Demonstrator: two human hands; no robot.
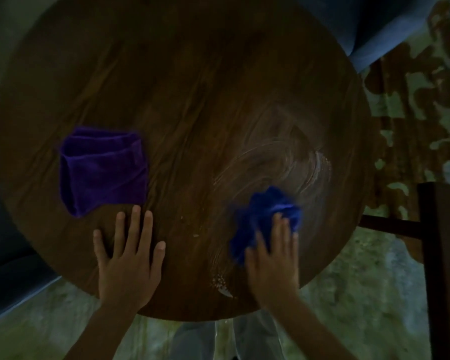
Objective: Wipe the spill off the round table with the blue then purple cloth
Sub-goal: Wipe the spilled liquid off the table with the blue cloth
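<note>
A round wooden table [182, 81] fills the view. My right hand [273, 258] presses flat on a crumpled blue cloth [263, 211] near the table's right front. Whitish wet smears of the spill [283, 162] curve across the wood beyond the cloth, and small droplets [220, 281] sit near the front edge. A folded purple cloth [102, 170] lies on the left side of the table. My left hand [127, 258] rests flat on the wood just in front of the purple cloth, fingers spread, holding nothing.
A dark wooden chair frame [437, 242] stands to the right of the table. Blue fabric [369, 29] hangs at the far right behind the table. A patterned floor [413, 131] shows on the right, and my light trousers [226, 339] under the front edge.
</note>
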